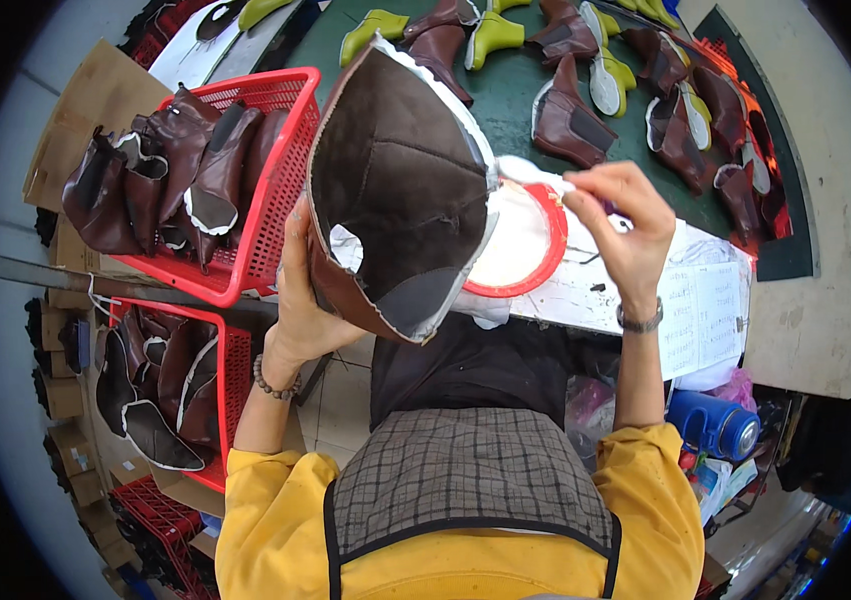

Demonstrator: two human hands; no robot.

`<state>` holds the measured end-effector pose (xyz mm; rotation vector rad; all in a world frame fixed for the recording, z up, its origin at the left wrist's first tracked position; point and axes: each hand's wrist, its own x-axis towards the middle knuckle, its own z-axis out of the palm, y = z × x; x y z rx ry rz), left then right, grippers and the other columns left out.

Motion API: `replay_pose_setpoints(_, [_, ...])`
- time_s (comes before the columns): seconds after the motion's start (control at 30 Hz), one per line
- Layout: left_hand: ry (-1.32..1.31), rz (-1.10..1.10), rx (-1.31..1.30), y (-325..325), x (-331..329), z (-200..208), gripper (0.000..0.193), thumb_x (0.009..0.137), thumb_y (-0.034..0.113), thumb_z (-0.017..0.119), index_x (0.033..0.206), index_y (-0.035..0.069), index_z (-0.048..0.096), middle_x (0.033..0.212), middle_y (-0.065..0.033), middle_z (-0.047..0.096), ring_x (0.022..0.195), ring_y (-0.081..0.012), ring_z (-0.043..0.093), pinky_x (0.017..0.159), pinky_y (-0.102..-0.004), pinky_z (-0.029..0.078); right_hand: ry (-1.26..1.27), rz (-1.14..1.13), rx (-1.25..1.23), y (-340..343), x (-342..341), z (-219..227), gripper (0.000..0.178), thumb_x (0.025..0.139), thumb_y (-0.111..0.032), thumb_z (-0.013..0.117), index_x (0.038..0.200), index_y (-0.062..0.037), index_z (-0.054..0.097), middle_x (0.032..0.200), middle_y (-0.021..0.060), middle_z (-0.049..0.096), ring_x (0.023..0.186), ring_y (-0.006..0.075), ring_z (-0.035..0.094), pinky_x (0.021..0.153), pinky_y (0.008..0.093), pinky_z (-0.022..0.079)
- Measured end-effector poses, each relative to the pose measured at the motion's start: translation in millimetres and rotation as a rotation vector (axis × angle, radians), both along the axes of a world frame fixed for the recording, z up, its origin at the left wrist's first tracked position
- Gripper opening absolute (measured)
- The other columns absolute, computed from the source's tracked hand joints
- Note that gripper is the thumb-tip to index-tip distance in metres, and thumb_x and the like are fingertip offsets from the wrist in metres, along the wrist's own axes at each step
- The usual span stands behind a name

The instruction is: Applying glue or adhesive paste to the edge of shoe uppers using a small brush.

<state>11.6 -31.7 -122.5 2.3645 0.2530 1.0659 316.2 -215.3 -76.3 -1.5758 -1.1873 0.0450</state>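
Left hand (305,300) grips a brown boot upper (395,190); right hand (625,225) pinches what looks like a brush (535,175) over a red-rimmed bowl (550,250); red baskets (275,200) hold more uppers.

Left hand (303,300) grips a brown boot upper (395,190), inside facing up | right hand (625,225) pinches a small brush (530,172) at the upper's edge, above a red-rimmed bowl (552,245) of white paste | two red baskets (280,190) of uppers at left | more uppers (570,120) on green belt (505,100) | blue bottle (713,425) at right.

Boot upper (395,170) — matt brown leather
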Motion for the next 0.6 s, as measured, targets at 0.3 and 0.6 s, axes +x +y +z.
replay_pose_setpoints(0.3, [-0.141, 0.093, 0.236, 17.3, 19.3, -1.7, 0.132, 0.060, 0.018, 0.100, 0.160, 0.001, 0.016, 0.154, -0.0281, 0.041, 0.136, -0.0432, 0.050, 0.112, -0.0509, 0.041, -0.102, 0.066, 0.072, -6.7, -28.6, -19.0, 0.025, 0.073, -0.001, 0.088, 0.097, -0.0046, 0.081, 0.089, 0.0055, 0.071, 0.081, 0.0163, 0.067, 0.070, 0.0286, 0.053])
replay_pose_setpoints(0.6, [-0.221, 0.060, 0.411, 28.2, 58.4, 17.8, 0.096, 0.070, 0.001, 0.088, 0.151, 0.021, 0.042, 0.145, -0.0261, 0.050, 0.126, -0.0427, 0.057, 0.100, -0.0462, 0.051, 0.043, 0.262, -0.129, -16.0, -51.0, -8.1, 0.017, 0.079, -0.002, 0.084, 0.095, -0.0018, 0.080, 0.085, 0.0050, 0.070, 0.072, 0.0121, 0.063, 0.064, 0.0265, 0.049])
